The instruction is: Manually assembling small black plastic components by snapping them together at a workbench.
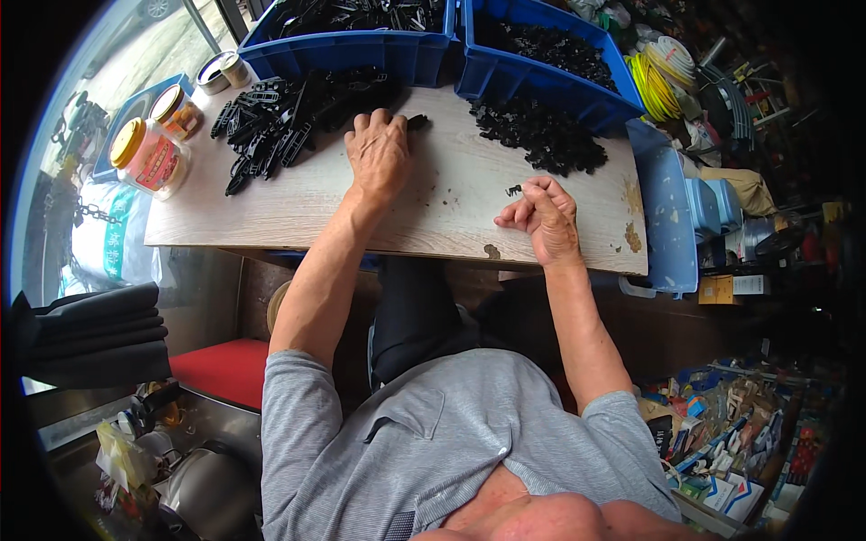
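My left hand (379,153) lies palm down on the pale wooden board (433,221), its fingertips touching the edge of a heap of long black plastic parts (289,117). One black part pokes out by its fingers at the right. My right hand (546,216) rests on the board with the fingers curled, pinching a small black clip (514,190) between thumb and forefinger. A second heap of small black clips (541,135) lies just beyond my right hand.
Two blue bins (361,50) (550,77) of black parts stand at the board's far edge. Yellow-lidded jars (149,158) and a tin (214,74) sit at the far left. A blue container (667,216) hangs at the right edge. Clutter fills the floor at right.
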Tool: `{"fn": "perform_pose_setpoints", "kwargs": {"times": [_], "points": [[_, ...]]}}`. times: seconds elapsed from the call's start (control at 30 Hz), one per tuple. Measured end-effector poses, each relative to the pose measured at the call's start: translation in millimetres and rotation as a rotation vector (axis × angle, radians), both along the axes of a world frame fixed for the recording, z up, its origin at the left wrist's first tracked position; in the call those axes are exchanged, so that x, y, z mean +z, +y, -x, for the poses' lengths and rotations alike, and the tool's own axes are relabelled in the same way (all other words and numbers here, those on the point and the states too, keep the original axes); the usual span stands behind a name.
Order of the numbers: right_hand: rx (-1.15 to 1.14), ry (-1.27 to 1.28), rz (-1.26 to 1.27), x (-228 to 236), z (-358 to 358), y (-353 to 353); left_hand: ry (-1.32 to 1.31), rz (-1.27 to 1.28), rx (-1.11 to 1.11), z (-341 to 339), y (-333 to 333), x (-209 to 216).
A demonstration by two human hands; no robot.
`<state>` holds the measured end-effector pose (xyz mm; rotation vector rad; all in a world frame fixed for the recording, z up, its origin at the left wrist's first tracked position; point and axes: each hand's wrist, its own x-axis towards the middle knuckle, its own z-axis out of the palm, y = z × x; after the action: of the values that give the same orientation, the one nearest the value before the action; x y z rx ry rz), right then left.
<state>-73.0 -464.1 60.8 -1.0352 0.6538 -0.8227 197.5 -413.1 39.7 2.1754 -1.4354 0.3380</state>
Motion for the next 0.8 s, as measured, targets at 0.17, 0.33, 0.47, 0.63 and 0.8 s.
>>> {"fn": "perform_pose_setpoints", "kwargs": {"times": [0.17,0.33,0.47,0.63,0.8], "points": [[-0.033,-0.04,0.005,0,1,1,0.018,0.019,-0.056,10,17,2],[-0.044,-0.03,0.028,-1,0,1,-0.067,0.246,-0.022,21,40,4],[-0.061,-0.068,0.009,0,-3,4,0.551,0.353,-0.265,55,46,2],[-0.045,-0.115,0.013,1,-4,7,1.314,0.4,-0.439,112,45,0],[-0.074,-0.161,-0.011,-6,0,7,1.476,0.224,-0.453,132,39,16]]}}
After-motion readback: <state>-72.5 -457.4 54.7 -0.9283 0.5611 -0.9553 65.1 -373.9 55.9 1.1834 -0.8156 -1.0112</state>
